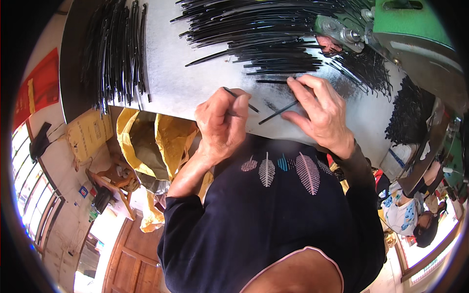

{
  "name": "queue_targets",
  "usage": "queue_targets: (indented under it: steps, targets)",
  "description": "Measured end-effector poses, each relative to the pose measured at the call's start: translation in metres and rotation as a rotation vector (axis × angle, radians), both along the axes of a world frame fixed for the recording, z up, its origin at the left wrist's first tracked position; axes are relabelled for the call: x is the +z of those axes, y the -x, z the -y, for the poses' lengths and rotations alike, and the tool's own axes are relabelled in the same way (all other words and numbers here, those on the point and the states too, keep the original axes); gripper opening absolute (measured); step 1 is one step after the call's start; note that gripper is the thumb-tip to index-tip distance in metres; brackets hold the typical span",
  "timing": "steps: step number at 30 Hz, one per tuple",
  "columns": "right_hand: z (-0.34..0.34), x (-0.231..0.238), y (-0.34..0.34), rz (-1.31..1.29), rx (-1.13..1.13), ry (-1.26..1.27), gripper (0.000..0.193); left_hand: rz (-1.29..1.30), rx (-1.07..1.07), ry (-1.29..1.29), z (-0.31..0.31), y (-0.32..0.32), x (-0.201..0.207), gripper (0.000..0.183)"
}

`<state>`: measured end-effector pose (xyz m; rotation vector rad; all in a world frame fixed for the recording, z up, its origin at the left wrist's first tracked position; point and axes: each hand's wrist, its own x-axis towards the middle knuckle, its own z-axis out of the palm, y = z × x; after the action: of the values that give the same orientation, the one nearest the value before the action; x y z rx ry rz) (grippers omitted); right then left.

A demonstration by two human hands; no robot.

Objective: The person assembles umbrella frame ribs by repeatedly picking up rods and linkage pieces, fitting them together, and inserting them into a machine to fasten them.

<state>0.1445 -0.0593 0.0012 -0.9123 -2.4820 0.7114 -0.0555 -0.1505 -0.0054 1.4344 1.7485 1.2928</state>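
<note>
My left hand (222, 122) is closed on a thin black stick (253, 107), which slants out between its thumb and fingers near the table's front edge. Opposite it, my right hand (322, 115) has another thin black stick (273, 115) between thumb and fingers, its free end pointing toward my left hand. The index fingertip of the right hand touches a third black stick (268, 81) lying on the table. Just beyond, many similar sticks (283, 61) lie side by side in a loose row.
A pale metal table (166, 78) carries a bundle of black sticks (117, 53) at left and a dark heap (410, 110) at right. A green machine (410, 29) stands at the far right. Yellow sacks (168, 141) sit below the front edge. Another person (405, 215) is at the right.
</note>
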Motion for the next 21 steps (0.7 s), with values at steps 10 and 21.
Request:
queue_targets:
  steps: [10, 21]
  targets:
    - [-0.017, -0.014, -0.004, -0.143, -0.179, -0.169, 0.033, 0.011, -0.032, 0.001, 0.003, 0.000, -0.002, 0.013]
    - [-0.026, -0.014, -0.036, -0.013, -0.336, -0.274, 0.035, -0.030, -0.103, 0.031, -0.004, -0.009, -0.002, 0.006]
